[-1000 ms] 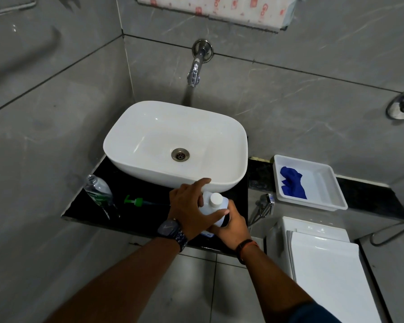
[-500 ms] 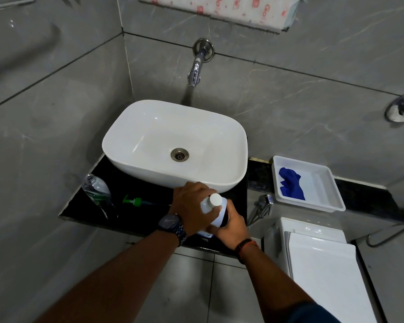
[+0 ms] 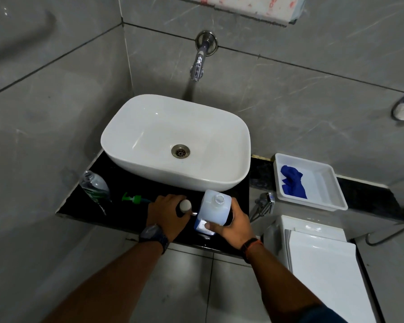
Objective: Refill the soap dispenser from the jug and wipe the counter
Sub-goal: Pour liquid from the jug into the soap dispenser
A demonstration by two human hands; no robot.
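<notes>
A white translucent jug (image 3: 214, 209) stands on the black counter (image 3: 124, 213) in front of the basin, its mouth uncovered. My right hand (image 3: 231, 220) grips the jug's side. My left hand (image 3: 167, 214) holds the jug's white cap (image 3: 185, 205) just left of the jug. The clear soap dispenser bottle (image 3: 94, 185) stands uncapped at the counter's left end, and its green pump head (image 3: 132, 198) lies beside it on the counter. A blue cloth (image 3: 293, 183) lies in a white tray (image 3: 324, 197) to the right.
A white basin (image 3: 149, 127) fills the back of the counter under a wall tap (image 3: 198, 64). A small chrome valve (image 3: 264, 201) sits right of the counter. A white toilet cistern and lid (image 3: 320, 259) lie lower right. Grey tiled walls close in on the left and behind.
My left hand has taken the white cap off the jug and moved it left. The jug's mouth now shows uncovered, and my right hand still holds the jug.
</notes>
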